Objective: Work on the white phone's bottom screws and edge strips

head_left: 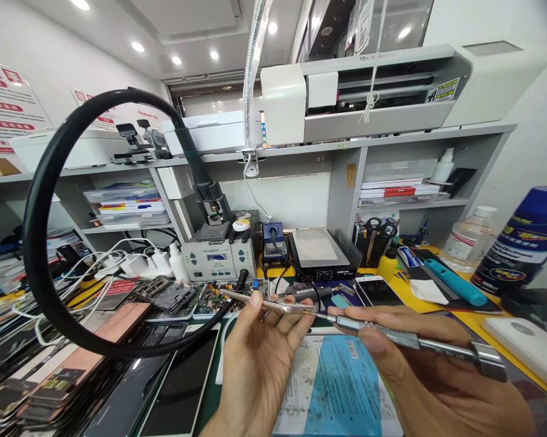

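Observation:
My left hand (264, 346) is raised over the bench, its thumb and fingers closed on a thin, flat phone part (273, 303) seen nearly edge-on. From the right, my right hand (432, 364) grips a silver metal screwdriver (391, 334) that lies almost level. The screwdriver's tip meets the right end of the thin part, near my left fingertips. Below both hands lies a stained blue and white box or booklet (334, 382). Fine detail at the tip is too small to tell.
A black hose (36, 243) loops at the left from a rework station (216, 261). Stacked phone parts (40, 394) and a white-framed screen (182, 388) lie left. A heating plate (321, 249) stands behind; a blue spray can (523, 243) and clear bottle (468, 240) stand right.

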`<state>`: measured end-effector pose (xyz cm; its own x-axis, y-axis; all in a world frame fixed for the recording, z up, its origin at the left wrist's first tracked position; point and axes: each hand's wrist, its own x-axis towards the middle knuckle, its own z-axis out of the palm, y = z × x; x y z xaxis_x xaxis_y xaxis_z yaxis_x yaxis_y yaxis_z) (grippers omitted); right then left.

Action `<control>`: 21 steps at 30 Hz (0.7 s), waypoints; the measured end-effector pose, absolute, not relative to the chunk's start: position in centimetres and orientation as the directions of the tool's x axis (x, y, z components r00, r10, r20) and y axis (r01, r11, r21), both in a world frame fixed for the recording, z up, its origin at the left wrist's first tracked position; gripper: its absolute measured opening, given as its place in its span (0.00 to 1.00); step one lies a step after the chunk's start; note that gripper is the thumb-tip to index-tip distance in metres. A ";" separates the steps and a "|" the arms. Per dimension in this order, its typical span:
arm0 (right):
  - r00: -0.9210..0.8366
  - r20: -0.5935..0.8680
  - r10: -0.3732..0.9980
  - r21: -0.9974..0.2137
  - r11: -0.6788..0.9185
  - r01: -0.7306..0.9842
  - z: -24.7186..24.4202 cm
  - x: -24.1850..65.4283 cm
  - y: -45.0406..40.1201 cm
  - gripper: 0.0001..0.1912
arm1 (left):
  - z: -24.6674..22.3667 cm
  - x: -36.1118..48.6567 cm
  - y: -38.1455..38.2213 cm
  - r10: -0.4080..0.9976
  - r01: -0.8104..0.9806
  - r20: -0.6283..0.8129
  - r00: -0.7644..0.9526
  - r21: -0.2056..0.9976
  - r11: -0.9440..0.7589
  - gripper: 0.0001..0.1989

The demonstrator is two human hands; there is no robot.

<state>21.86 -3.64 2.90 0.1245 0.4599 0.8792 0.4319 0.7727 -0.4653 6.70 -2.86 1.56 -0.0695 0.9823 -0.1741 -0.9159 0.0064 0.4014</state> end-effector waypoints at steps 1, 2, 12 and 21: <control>0.125 0.870 0.477 -0.480 0.762 0.434 2.8 22.0 -3.7 0.08 | 1.5 6.7 -2.9 0.982 -0.915 -0.174 -0.067 0.403 0.009 0.11; 0.124 0.863 0.490 -0.492 0.755 0.434 2.7 22.2 -3.7 0.08 | 1.5 6.7 -2.9 0.982 -0.914 -0.175 -0.066 0.405 0.010 0.11; 0.069 0.822 0.565 -0.527 0.710 0.467 1.7 22.9 -4.2 0.08 | 1.5 6.7 -2.8 0.980 -0.910 -0.185 -0.070 0.414 0.013 0.10; 0.095 0.492 0.866 -0.831 0.499 -0.244 1.2 23.0 -1.9 0.08 | 1.4 6.7 -2.6 0.981 -0.933 -0.183 0.060 0.338 0.120 0.14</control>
